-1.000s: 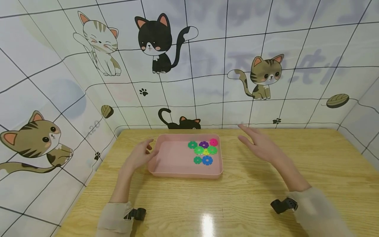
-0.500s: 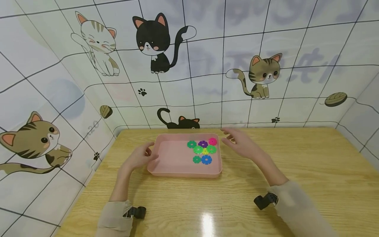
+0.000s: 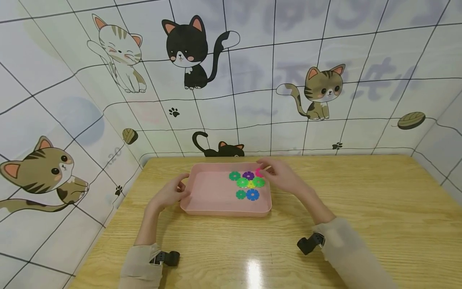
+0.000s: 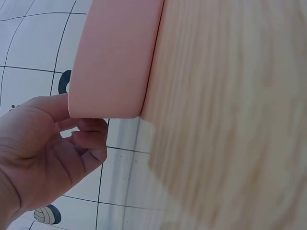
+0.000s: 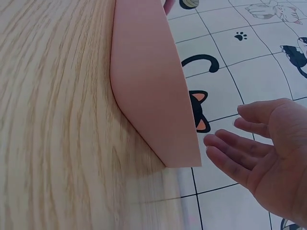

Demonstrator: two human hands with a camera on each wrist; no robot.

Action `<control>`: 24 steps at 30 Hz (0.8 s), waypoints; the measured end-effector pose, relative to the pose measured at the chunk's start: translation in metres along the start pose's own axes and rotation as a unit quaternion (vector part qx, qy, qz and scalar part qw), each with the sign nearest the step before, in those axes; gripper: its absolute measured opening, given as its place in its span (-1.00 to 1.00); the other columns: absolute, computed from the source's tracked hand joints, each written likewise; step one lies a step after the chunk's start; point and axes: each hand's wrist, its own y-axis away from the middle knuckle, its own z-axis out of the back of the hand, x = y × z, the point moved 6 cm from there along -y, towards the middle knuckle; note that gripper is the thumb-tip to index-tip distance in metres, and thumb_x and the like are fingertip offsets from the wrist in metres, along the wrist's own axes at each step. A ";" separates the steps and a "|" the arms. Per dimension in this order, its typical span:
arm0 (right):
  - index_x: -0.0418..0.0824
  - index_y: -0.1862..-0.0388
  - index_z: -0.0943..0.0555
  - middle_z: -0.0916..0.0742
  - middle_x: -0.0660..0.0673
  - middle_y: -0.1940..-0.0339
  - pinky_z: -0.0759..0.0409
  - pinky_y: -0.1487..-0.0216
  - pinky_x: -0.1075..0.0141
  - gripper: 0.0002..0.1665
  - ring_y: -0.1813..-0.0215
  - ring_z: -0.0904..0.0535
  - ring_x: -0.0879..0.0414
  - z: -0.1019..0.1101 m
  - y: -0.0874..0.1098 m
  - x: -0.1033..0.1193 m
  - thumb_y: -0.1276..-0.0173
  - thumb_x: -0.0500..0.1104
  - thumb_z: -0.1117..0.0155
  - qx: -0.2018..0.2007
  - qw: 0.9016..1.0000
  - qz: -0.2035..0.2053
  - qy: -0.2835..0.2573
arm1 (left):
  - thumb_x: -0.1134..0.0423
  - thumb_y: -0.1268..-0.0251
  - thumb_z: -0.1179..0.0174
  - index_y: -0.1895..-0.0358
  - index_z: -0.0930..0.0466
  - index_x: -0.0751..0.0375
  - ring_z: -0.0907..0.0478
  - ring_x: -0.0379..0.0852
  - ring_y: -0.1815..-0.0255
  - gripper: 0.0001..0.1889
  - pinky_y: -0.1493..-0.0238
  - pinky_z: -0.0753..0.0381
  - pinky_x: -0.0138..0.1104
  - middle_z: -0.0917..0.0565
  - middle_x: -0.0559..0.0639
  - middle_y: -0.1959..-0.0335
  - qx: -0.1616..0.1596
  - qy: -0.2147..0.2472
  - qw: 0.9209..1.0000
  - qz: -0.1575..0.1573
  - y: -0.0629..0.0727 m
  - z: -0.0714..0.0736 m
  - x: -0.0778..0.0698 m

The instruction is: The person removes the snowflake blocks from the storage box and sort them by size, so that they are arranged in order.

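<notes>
On the wooden table lies a shallow pink tray [image 3: 209,192]. In its right half are several flower-shaped plastic discs: green, purple [image 3: 248,176], yellow, blue [image 3: 252,194] and a pink disc [image 3: 258,172] partly covered by a hand. At the tray's left wall, my left hand [image 3: 169,192] grips the rim; the left wrist view shows the thumb going over the edge and curled fingers outside. Above the right rear corner hovers my right hand [image 3: 283,176], its fingers loosely bent. The right wrist view shows these fingers [image 5: 235,148] apart from the tray wall [image 5: 148,81], holding nothing.
A white wall covering [image 3: 252,120] with black grid lines and cartoon cats stands right behind the table's rear edge. The wooden tabletop [image 3: 353,192] extends to the right of the tray and in front of it. Each sleeve carries a small black camera [image 3: 310,243].
My right hand has moved left, from beside the tray to over its right rear corner. My left hand has stayed at the left wall. The tray and discs have not moved.
</notes>
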 end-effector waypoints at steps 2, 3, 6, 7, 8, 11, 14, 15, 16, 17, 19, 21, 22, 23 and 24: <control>-0.40 -0.33 -0.47 -0.67 -0.38 -0.08 -0.63 -0.07 -0.02 -0.56 -0.04 -0.66 -0.22 -0.003 -0.002 0.002 -0.52 -0.31 -0.17 0.005 1.000 -0.005 -0.004 | 0.49 -0.37 -0.18 -0.49 -0.19 0.45 -0.36 -0.06 0.35 -0.35 0.44 -0.36 -0.37 -0.44 0.13 0.30 -0.001 0.005 1.000 0.005 0.000 0.000 0.001; -0.39 -0.33 -0.48 -0.68 -0.36 -0.07 -0.64 -0.06 -0.01 -0.56 -0.02 -0.67 -0.21 -0.005 -0.003 0.002 -0.52 -0.31 -0.17 0.007 1.000 -0.007 -0.003 | 0.49 -0.37 -0.18 -0.49 -0.18 0.44 -0.35 -0.07 0.35 -0.35 0.44 -0.35 -0.37 -0.44 0.13 0.30 0.000 0.006 1.000 0.007 0.000 -0.001 0.002; -0.36 -0.32 -0.50 -0.69 -0.31 -0.05 -0.63 -0.07 0.02 -0.56 -0.01 -0.66 -0.16 -0.010 -0.006 0.003 -0.52 -0.28 -0.19 0.014 1.000 -0.016 0.007 | 0.49 -0.38 -0.17 -0.50 -0.18 0.43 -0.34 -0.08 0.38 -0.35 0.44 -0.34 -0.37 -0.42 0.11 0.31 0.003 0.011 1.000 0.012 0.000 -0.002 0.004; -0.36 -0.32 -0.51 -0.69 -0.29 -0.05 -0.63 -0.07 0.02 -0.56 -0.01 -0.65 -0.15 -0.012 -0.008 0.003 -0.52 -0.27 -0.20 0.017 1.000 -0.019 0.008 | 0.49 -0.38 -0.17 -0.50 -0.18 0.42 -0.35 -0.09 0.39 -0.35 0.45 -0.34 -0.37 -0.42 0.11 0.31 0.005 0.016 1.000 0.014 -0.001 -0.003 0.005; -0.37 -0.32 -0.51 -0.70 -0.29 -0.05 -0.63 -0.08 0.03 -0.56 -0.01 -0.66 -0.14 -0.015 -0.009 0.003 -0.52 -0.26 -0.20 0.021 1.000 -0.019 0.010 | 0.49 -0.38 -0.17 -0.50 -0.17 0.43 -0.35 -0.09 0.40 -0.35 0.45 -0.35 -0.37 -0.42 0.11 0.31 0.009 0.021 1.000 0.014 -0.001 -0.004 0.006; -0.37 -0.31 -0.52 -0.71 -0.28 -0.04 -0.62 -0.06 0.07 -0.56 0.00 -0.65 -0.11 -0.022 -0.013 0.001 -0.52 -0.25 -0.20 0.032 0.999 -0.026 0.016 | 0.48 -0.38 -0.17 -0.51 -0.16 0.43 -0.36 -0.09 0.42 -0.34 0.47 -0.36 -0.37 -0.42 0.11 0.31 0.017 0.037 0.999 0.013 -0.004 -0.007 0.007; -0.39 -0.30 -0.53 -0.71 -0.27 0.02 -0.63 0.03 0.13 -0.56 0.08 -0.63 -0.06 -0.029 -0.018 -0.003 -0.49 -0.29 -0.21 0.041 0.999 -0.023 0.025 | 0.46 -0.40 -0.17 -0.51 -0.13 0.46 -0.37 -0.09 0.41 -0.33 0.45 -0.39 -0.37 -0.42 0.12 0.29 0.020 0.042 0.999 0.008 -0.007 -0.011 0.006; -0.39 -0.29 -0.54 -0.72 -0.24 0.05 -0.63 0.05 0.15 -0.57 0.11 -0.62 -0.03 -0.032 -0.019 -0.004 -0.48 -0.30 -0.22 0.045 0.998 -0.024 0.031 | 0.45 -0.41 -0.18 -0.51 -0.13 0.47 -0.38 -0.09 0.40 -0.33 0.45 -0.40 -0.37 -0.42 0.12 0.28 0.021 0.043 0.999 0.007 -0.008 -0.012 0.005; -0.40 -0.27 -0.55 -0.72 -0.23 0.09 -0.63 0.08 0.16 -0.58 0.14 -0.61 -0.01 -0.034 -0.020 -0.005 -0.47 -0.31 -0.24 0.048 0.998 -0.020 0.037 | 0.44 -0.42 -0.18 -0.51 -0.12 0.47 -0.39 -0.09 0.40 -0.33 0.44 -0.41 -0.36 -0.42 0.11 0.28 0.023 0.043 0.999 0.007 -0.008 -0.013 0.004; -0.42 -0.24 -0.56 -0.72 -0.22 0.13 -0.62 0.10 0.17 -0.59 0.17 -0.60 0.00 -0.036 -0.020 -0.007 -0.46 -0.32 -0.25 0.051 0.998 -0.017 0.041 | 0.44 -0.41 -0.19 -0.51 -0.12 0.47 -0.39 -0.08 0.40 -0.33 0.43 -0.42 -0.36 -0.43 0.11 0.28 0.024 0.045 0.999 0.006 -0.009 -0.014 0.004; -0.45 -0.19 -0.58 -0.71 -0.19 0.18 -0.62 0.12 0.18 -0.61 0.20 -0.59 0.02 -0.039 -0.020 -0.010 -0.43 -0.32 -0.29 0.052 0.997 -0.016 0.057 | 0.44 -0.40 -0.21 -0.50 -0.13 0.48 -0.41 -0.09 0.41 -0.32 0.42 -0.44 -0.36 -0.43 0.11 0.29 0.028 0.052 0.998 0.005 -0.010 -0.016 0.003; -0.48 -0.15 -0.58 -0.71 -0.21 0.18 -0.62 0.11 0.15 -0.62 0.21 -0.59 0.02 -0.040 -0.021 -0.013 -0.41 -0.33 -0.31 0.047 0.996 -0.011 0.069 | 0.43 -0.39 -0.22 -0.51 -0.13 0.47 -0.42 -0.09 0.43 -0.31 0.42 -0.44 -0.35 -0.42 0.11 0.30 0.032 0.063 0.997 0.009 -0.011 -0.018 0.003; -0.49 -0.13 -0.58 -0.70 -0.24 0.17 -0.62 0.10 0.13 -0.62 0.20 -0.59 0.00 -0.040 -0.021 -0.014 -0.39 -0.34 -0.33 0.043 0.996 -0.009 0.073 | 0.43 -0.39 -0.23 -0.51 -0.13 0.47 -0.41 -0.10 0.44 -0.30 0.42 -0.44 -0.35 -0.42 0.10 0.30 0.033 0.066 0.997 0.011 -0.012 -0.018 0.004; -0.50 -0.14 -0.58 -0.70 -0.26 0.15 -0.61 0.07 0.11 -0.61 0.18 -0.59 -0.02 -0.040 -0.022 -0.015 -0.38 -0.34 -0.34 0.039 0.996 -0.009 0.077 | 0.42 -0.39 -0.23 -0.52 -0.12 0.46 -0.41 -0.10 0.45 -0.30 0.42 -0.43 -0.34 -0.42 0.10 0.30 0.034 0.070 0.997 0.014 -0.013 -0.019 0.004; -0.50 -0.14 -0.58 -0.70 -0.28 0.12 -0.61 0.05 0.09 -0.60 0.15 -0.59 -0.05 -0.041 -0.023 -0.016 -0.38 -0.34 -0.34 0.035 0.996 -0.006 0.082 | 0.42 -0.40 -0.23 -0.52 -0.12 0.45 -0.40 -0.10 0.45 -0.29 0.42 -0.43 -0.33 -0.42 0.10 0.31 0.034 0.074 0.997 0.016 -0.013 -0.019 0.004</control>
